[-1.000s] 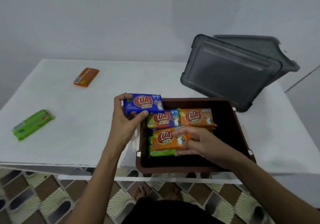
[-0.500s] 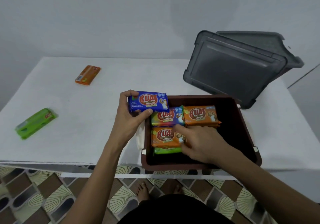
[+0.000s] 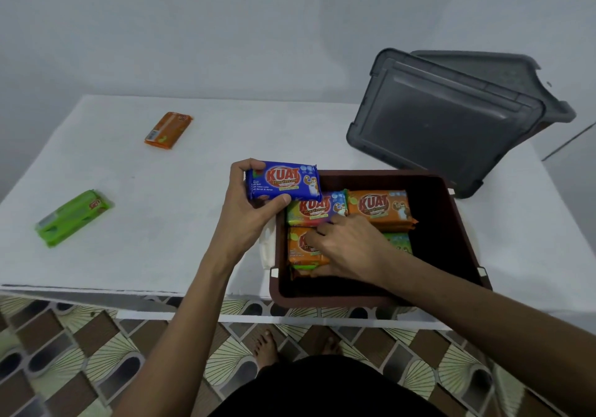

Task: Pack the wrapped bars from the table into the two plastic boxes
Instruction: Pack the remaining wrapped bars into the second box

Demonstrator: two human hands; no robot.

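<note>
Right hand, change: since the earlier frame it has been slid left across the near orange bar, and a green bar right of centre in the box has been uncovered.
Left hand, change: none of note; the blue bar is kept over the box's far left corner.
Head view, right hand: the fingers are laid nearly straight on the near orange bar and it is pressed down onto a stack; nothing is gripped.
Head view, left hand: thumb and fingers are curled round the blue bar, which is held just above the middle of the frame.
Brown box: set at the table's near edge, right of centre; a multicoloured bar and a far orange bar are seen side by side in its back row.
Table: a loose orange bar at upper left and a loose green bar at far left are not yet packed.
Grey plastic: at upper right; whether lid or second box cannot be told.
Step in hand: judged to be the seating of the near orange bar, with the blue bar waiting.
Next move: the right hand would have to be cleared, so the blue bar can be laid flat in the box.
</note>
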